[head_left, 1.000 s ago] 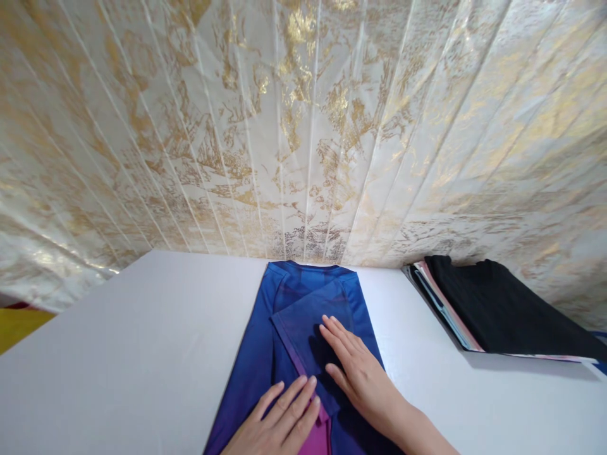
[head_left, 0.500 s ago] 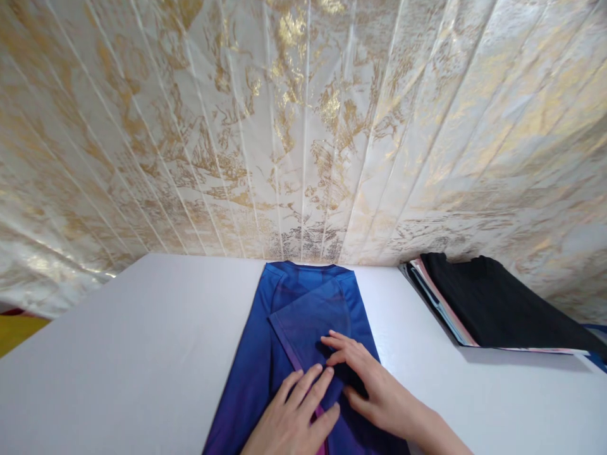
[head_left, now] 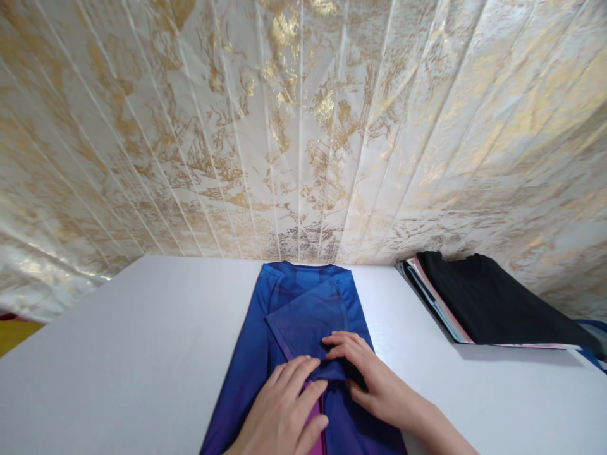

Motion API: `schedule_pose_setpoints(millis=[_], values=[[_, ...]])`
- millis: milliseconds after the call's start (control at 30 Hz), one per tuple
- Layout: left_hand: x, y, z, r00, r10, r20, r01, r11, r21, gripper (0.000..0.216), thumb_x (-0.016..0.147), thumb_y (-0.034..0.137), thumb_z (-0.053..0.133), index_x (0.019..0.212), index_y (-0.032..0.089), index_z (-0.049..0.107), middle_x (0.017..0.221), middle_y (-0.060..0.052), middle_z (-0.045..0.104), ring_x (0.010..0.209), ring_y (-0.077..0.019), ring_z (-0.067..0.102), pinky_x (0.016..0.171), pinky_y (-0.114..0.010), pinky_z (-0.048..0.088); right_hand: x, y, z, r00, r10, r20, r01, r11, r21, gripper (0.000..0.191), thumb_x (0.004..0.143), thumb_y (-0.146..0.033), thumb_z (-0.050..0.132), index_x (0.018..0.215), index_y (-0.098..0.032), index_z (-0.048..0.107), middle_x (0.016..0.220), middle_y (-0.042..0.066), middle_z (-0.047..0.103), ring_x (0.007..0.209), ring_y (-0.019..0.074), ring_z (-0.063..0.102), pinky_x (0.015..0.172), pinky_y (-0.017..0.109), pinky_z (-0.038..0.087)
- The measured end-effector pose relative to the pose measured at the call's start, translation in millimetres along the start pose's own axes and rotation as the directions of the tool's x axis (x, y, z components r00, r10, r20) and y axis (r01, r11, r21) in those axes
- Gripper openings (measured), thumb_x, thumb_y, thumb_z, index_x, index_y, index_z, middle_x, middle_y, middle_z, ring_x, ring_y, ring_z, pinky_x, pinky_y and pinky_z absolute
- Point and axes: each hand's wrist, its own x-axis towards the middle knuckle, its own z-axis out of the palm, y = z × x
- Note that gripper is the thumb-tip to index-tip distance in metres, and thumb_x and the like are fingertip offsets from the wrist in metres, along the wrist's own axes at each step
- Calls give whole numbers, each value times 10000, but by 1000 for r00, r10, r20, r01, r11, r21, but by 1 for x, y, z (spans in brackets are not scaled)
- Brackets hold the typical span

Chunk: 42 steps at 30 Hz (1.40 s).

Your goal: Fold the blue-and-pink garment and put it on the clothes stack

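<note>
Lying beneath the flat left hand (head_left: 284, 411), the blue shirt (head_left: 303, 297) seems pinched by the right hand (head_left: 374, 379).

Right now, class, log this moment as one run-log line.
left hand: flat on blue garment | right hand: fingers bent at edge of folded flap | clothes stack, black on top: right, on white table

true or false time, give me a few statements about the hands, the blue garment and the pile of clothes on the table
1. The left hand and the right hand both touch the blue garment. True.
2. The stack of folded clothes lies left of the garment. False: it lies to its right.
3. The stack's top piece is black. True.
4. The table is dark wood. False: its top is white.
</note>
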Motion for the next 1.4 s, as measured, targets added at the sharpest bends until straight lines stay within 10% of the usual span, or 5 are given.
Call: schedule_pose_setpoints(millis=[300,867,1233,1400], values=[[12,7,2,983,-181,-13,176,970,-168,89,851,216,590,916,206,651,1278,-81,590,1182,-281,530,964,-469,466,8,5,4,998,-37,-59,31,995,-100,329,839,-74,429,1018,-256,636,1217,41,622,1256,207,450,1044,431,389],[34,18,13,984,-173,50,175,984,-31,256,803,15,466,993,169,545,1095,-81,603,1010,-245,567,896,-413,471,3,10,5,993,-65,-94,60,997,-53,440,625,34,361,843,-235,632,1208,31,625,1247,204,465,1016,432,416],[28,17,13,984,-141,112,142,990,4,75,850,235,622,909,192,603,1026,-55,629,918,-238,576,801,-375,477,3,13,5,986,-52,-156,42,997,-71,413,780,16,358,940,-234,646,1154,50,634,1202,195,487,1016,404,420],[17,13,22,991,-16,131,13,1000,24,491,907,500,531,1243,143,547,1330,-116,557,1189,-267,518,977,-382,407,1,10,8,988,-2,-154,-18,992,-126,294,910,-160,450,1163,-240,577,1285,85,562,1195,202,510,1021,402,428]])
